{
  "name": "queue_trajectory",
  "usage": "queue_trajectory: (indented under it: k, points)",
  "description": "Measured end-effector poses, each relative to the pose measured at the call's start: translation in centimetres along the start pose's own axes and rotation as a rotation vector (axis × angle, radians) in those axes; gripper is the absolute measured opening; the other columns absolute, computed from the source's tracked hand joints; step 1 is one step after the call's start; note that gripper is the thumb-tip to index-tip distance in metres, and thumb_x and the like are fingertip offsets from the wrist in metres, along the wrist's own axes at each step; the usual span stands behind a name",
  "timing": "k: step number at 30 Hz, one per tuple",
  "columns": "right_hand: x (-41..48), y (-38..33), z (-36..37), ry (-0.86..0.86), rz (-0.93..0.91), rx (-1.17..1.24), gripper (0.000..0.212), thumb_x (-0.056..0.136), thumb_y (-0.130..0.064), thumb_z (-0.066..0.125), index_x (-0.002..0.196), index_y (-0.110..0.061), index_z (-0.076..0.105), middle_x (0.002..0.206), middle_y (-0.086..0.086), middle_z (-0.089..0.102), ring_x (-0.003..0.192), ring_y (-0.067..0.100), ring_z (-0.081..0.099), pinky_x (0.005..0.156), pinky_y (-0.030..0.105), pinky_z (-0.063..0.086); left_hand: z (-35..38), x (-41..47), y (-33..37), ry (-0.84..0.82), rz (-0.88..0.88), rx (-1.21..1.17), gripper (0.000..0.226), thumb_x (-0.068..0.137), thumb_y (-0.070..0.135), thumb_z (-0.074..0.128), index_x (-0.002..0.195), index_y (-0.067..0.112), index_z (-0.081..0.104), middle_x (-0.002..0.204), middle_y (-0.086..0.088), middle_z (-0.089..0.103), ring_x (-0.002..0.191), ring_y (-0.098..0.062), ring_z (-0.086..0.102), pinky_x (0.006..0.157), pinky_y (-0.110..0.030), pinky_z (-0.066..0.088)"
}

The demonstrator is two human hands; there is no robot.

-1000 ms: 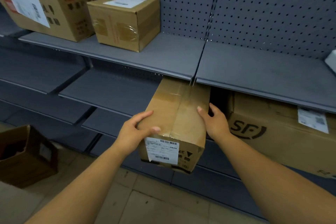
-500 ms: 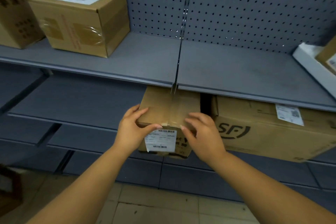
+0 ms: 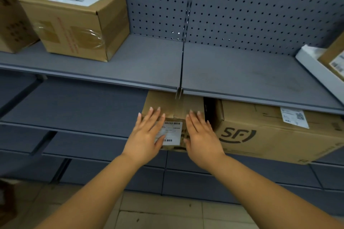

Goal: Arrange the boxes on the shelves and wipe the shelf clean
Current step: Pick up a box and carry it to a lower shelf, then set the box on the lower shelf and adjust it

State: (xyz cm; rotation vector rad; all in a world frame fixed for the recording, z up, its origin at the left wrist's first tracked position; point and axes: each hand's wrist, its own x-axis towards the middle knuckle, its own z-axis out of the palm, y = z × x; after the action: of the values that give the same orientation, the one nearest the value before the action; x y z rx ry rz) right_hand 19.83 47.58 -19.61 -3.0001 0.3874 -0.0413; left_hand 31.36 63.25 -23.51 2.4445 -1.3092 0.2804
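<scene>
A person's left hand (image 3: 147, 135) and right hand (image 3: 202, 135) lie flat, fingers spread and gripping nothing, against the labelled front of a small cardboard box (image 3: 173, 117) on the lower shelf (image 3: 74, 106), just beside a larger box marked SF (image 3: 270, 132). This looks like the arranging step, pushing the box in. Next, probably squaring it with its neighbour; no cloth is visible.

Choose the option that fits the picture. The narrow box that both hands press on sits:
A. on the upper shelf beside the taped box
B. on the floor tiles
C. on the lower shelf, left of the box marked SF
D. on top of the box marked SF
C: the narrow box lies under the upper shelf, left of the SF box, with the left hand and right hand flat against its front.
</scene>
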Motion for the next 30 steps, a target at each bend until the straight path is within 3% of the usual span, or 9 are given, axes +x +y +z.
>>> queue_trajectory:
  k: [5, 8, 10, 12, 14, 16, 20, 23, 30]
  points:
    - [1.0, 0.2, -0.9, -0.137, 0.038, -0.018, 0.087, 0.093, -0.038, 0.050, 0.150, -0.012, -0.011, 0.160, 0.003, -0.018, 0.146, 0.024, -0.019, 0.120, 0.047, 0.001, -0.9, 0.8, -0.3, -0.108, 0.013, 0.018, 0.074, 0.092, 0.032, 0.053, 0.147, 0.015, 0.006, 0.156, -0.001, -0.002, 0.142, -0.019, -0.013, 0.112, -0.038, -0.014]
    - [1.0, 0.0, -1.1, -0.144, 0.054, 0.003, 0.088, 0.092, -0.039, 0.051, 0.151, -0.014, -0.009, 0.161, 0.002, -0.017, 0.146, 0.023, -0.019, 0.120, 0.048, 0.002, -1.1, 0.6, -0.2, -0.122, 0.010, 0.032, 0.078, 0.093, 0.033, 0.050, 0.146, 0.017, -0.005, 0.153, 0.004, -0.014, 0.140, -0.016, -0.020, 0.112, -0.033, -0.018]
    - [0.8, -0.3, -1.6, -0.108, 0.068, 0.057, 0.083, 0.092, -0.038, 0.051, 0.152, -0.014, -0.002, 0.162, 0.003, -0.009, 0.148, 0.024, -0.014, 0.121, 0.047, 0.005, -1.6, 0.8, 0.2, -0.109, 0.000, -0.025, 0.072, 0.093, 0.031, 0.052, 0.149, 0.016, 0.009, 0.154, 0.003, -0.006, 0.144, -0.017, -0.011, 0.115, -0.033, -0.011]
    - [0.5, -0.7, -2.3, -0.018, 0.070, 0.133, 0.074, 0.092, -0.037, 0.052, 0.151, -0.014, 0.013, 0.161, 0.004, 0.009, 0.148, 0.025, 0.000, 0.121, 0.043, 0.014, -2.3, 0.5, 0.7, -0.022, -0.032, -0.141, 0.061, 0.089, 0.024, 0.059, 0.144, 0.012, 0.034, 0.156, -0.005, 0.020, 0.146, -0.024, 0.016, 0.118, -0.038, 0.013]
    - [0.2, -1.1, -3.2, 0.083, 0.047, 0.197, 0.063, 0.091, -0.035, 0.054, 0.146, -0.015, 0.029, 0.154, 0.004, 0.027, 0.143, 0.023, 0.019, 0.116, 0.038, 0.027, -3.3, 0.2, 0.9, 0.083, -0.110, -0.222, 0.048, 0.087, 0.021, 0.063, 0.132, 0.010, 0.053, 0.145, -0.007, 0.044, 0.134, -0.026, 0.042, 0.104, -0.041, 0.044]
    - [0.1, -1.7, -4.1, 0.168, 0.006, 0.215, 0.053, 0.091, -0.034, 0.054, 0.138, -0.017, 0.041, 0.144, 0.002, 0.041, 0.133, 0.020, 0.035, 0.108, 0.035, 0.037, -4.3, -0.1, 1.0, 0.155, -0.153, -0.220, 0.037, 0.086, 0.026, 0.060, 0.120, 0.011, 0.062, 0.129, -0.005, 0.056, 0.115, -0.023, 0.057, 0.085, -0.039, 0.055]
    - [0.9, -3.2, -6.6, 0.198, -0.087, 0.267, 0.038, 0.092, -0.036, 0.051, 0.128, -0.022, 0.051, 0.129, -0.004, 0.054, 0.119, 0.016, 0.047, 0.099, 0.032, 0.042, -7.0, -0.3, 1.0, 0.211, -0.240, -0.266, 0.043, 0.083, 0.042, 0.046, 0.102, 0.012, 0.070, 0.100, -0.001, 0.065, 0.090, -0.019, 0.064, 0.075, -0.036, 0.055]
    - [1.9, -4.4, -8.2, 0.197, -0.153, 0.356, 0.029, 0.091, -0.035, 0.052, 0.117, -0.023, 0.057, 0.119, -0.004, 0.061, 0.112, 0.016, 0.053, 0.094, 0.034, 0.045, -9.1, -0.4, 0.7, 0.259, -0.308, -0.276, 0.028, 0.083, 0.031, 0.055, 0.094, 0.012, 0.071, 0.090, -0.001, 0.068, 0.080, -0.014, 0.063, 0.075, -0.035, 0.055]
    - [5.0, -7.4, -11.4, 0.205, -0.254, 0.547, 0.021, 0.090, -0.031, 0.056, 0.107, -0.019, 0.062, 0.108, -0.003, 0.065, 0.102, 0.016, 0.059, 0.089, 0.037, 0.050, -13.5, 0.0, -0.7, 0.398, -0.467, -0.248, 0.007, 0.084, 0.017, 0.067, 0.086, 0.013, 0.072, 0.082, 0.002, 0.070, 0.069, -0.004, 0.058, 0.066, -0.001, 0.040]
